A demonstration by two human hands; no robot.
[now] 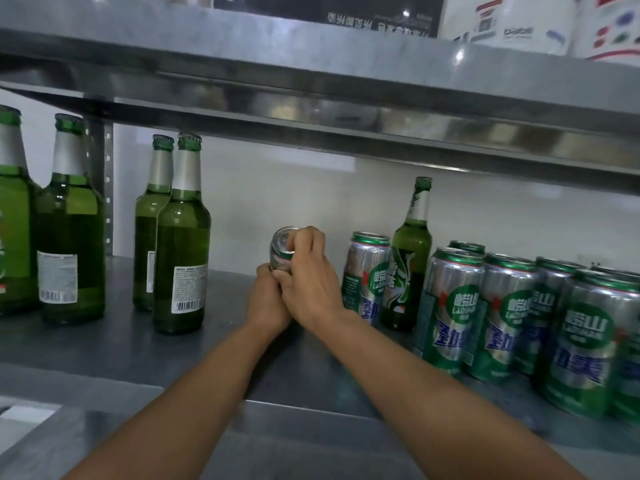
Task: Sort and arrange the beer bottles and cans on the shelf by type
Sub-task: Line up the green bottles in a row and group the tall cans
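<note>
Five green glass bottles stand on the shelf [104, 344]: a pair at the far left [71, 223], a pair just right of them [181, 237], and a single slimmer bottle [410, 258] among the cans on the right. One silver can [282, 249] is held in the middle by two hands, a left hand [268, 299] and a right hand [311, 275]. Beside it stands one can [365, 275], and the cluster of cans at the right [519, 317] shows at least six more, some hidden behind others, so the full count is unclear.
</note>
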